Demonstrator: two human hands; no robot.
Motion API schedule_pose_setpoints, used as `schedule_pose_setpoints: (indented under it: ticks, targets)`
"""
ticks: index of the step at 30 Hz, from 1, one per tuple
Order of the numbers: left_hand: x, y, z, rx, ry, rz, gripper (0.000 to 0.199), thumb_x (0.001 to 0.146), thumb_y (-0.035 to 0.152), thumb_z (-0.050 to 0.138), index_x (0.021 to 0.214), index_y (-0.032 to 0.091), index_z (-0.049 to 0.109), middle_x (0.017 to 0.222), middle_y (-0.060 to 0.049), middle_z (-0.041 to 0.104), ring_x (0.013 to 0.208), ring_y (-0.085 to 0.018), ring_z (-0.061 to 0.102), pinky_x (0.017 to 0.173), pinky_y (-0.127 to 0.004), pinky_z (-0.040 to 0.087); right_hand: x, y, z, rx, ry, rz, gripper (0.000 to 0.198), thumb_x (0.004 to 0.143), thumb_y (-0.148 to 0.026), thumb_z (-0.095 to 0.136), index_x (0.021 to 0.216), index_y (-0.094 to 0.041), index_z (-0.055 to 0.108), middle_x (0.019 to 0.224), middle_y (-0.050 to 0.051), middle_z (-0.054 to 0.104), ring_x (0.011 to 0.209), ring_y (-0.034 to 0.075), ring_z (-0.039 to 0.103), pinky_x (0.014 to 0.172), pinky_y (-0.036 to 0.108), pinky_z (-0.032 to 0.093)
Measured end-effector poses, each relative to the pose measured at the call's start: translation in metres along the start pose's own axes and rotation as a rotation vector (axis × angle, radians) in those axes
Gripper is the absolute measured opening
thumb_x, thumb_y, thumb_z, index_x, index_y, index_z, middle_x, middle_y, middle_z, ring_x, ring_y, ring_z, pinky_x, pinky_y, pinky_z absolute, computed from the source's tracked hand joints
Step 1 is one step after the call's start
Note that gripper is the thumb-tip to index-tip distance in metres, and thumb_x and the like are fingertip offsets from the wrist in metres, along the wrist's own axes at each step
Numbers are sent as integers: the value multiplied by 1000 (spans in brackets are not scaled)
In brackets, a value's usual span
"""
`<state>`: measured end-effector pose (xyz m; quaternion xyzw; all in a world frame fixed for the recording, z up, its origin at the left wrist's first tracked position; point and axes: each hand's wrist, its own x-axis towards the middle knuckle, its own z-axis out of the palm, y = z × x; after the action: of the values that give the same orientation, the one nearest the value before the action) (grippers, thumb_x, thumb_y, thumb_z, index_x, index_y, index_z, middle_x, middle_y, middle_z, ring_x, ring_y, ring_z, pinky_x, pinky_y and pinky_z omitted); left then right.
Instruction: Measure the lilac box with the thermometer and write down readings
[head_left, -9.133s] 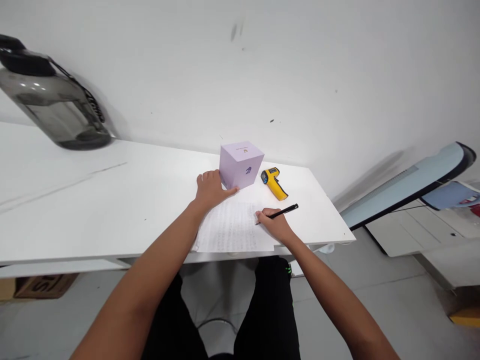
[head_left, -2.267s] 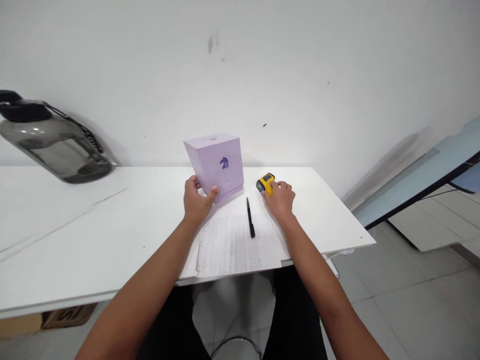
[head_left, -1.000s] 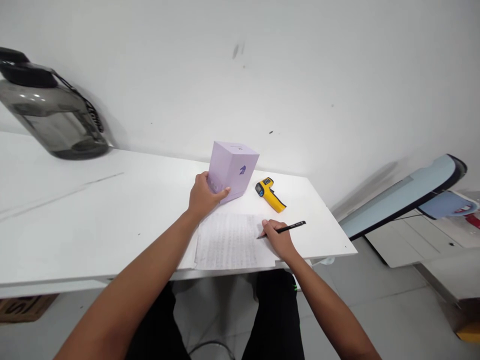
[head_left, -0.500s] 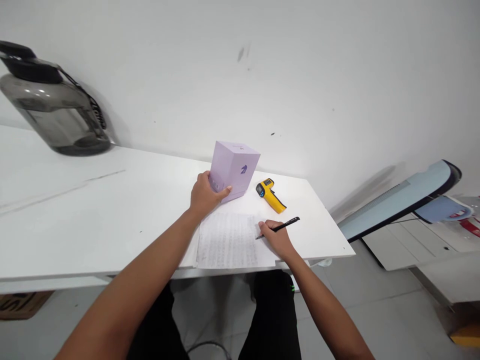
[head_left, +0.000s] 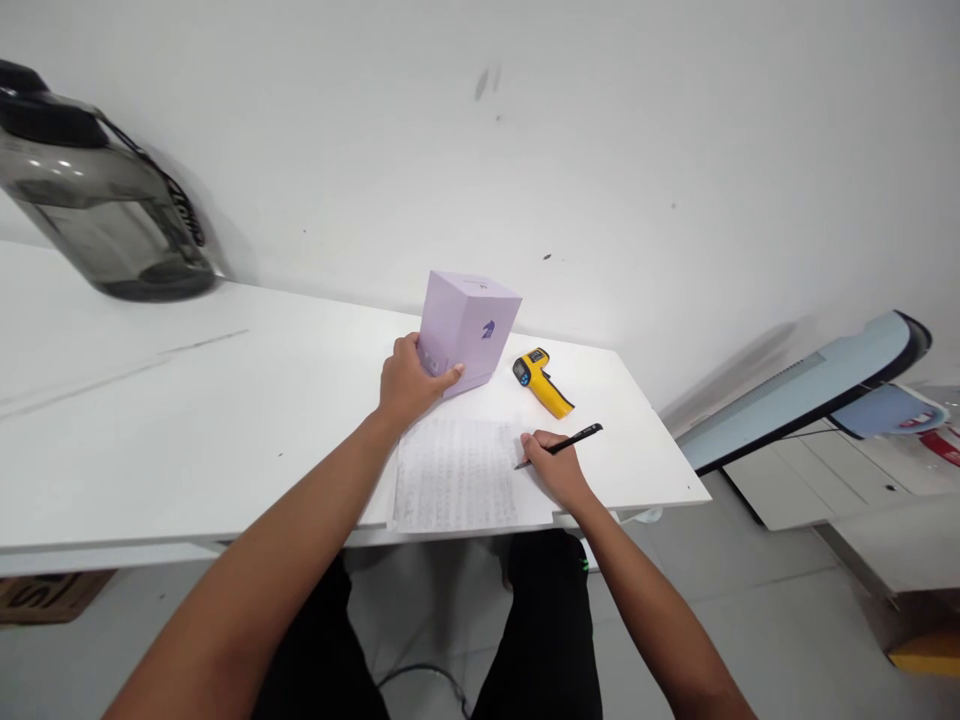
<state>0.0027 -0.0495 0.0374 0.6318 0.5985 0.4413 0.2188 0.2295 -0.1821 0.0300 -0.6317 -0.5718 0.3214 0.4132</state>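
Observation:
A light purple box point(head_left: 480, 335) with a dark purple emblem stands at the back of the white table, slightly tilted in view. My left hand point(head_left: 412, 382) grips its lower left corner, thumb across the front face. In front of the box lies a sheet of paper point(head_left: 454, 475) covered in dense rows of faint writing. My right hand point(head_left: 553, 468) rests on the paper's right side, closed round a black pen point(head_left: 576, 438) whose tip points left, down at the sheet. Just behind that hand lies a yellow and black infrared thermometer point(head_left: 546, 383).
A large grey water bottle point(head_left: 112, 215) with a black lid stands at the table's left back. The white table point(head_left: 187, 420) meets a white wall behind. Beyond the table's right end, a pale blue panel point(head_left: 802, 390) with a black edge leans. A cardboard box point(head_left: 56, 597) sits below left.
The view has tipped slightly, so everything sits a little higher. Both hands keep their holds on the box and the pen; nothing else has clearly moved.

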Motion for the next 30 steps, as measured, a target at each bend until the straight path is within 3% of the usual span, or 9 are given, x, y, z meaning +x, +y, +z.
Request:
schedule_pose_setpoints:
  ticks: [6,21,30]
  targets:
    - [-3,3,-1,81,-23,22,83,66,61,75,131,20,42,131,-15,56,119,-35,59,95,-49,51,1,2,0,-1,-66,-18,41,80,-48,56,50,-21,51,52,-2,47,58,14,46,58,28,37]
    - [-4,7,-3,163,-40,70,81,67,62,73,131,21,44,129,-13,55,108,-32,62,89,-46,53,-1,1,-2,-12,-3,-39,41,82,-49,54,51,-22,51,53,-1,48,59,15,48,60,29,39]
    - [-6,9,-4,170,-58,52,81,68,60,73,132,21,42,131,-13,55,112,-34,62,90,-48,53,-1,-1,-1,-36,-12,-46,41,82,-50,52,51,-23,47,53,-2,44,58,15,45,58,29,38]
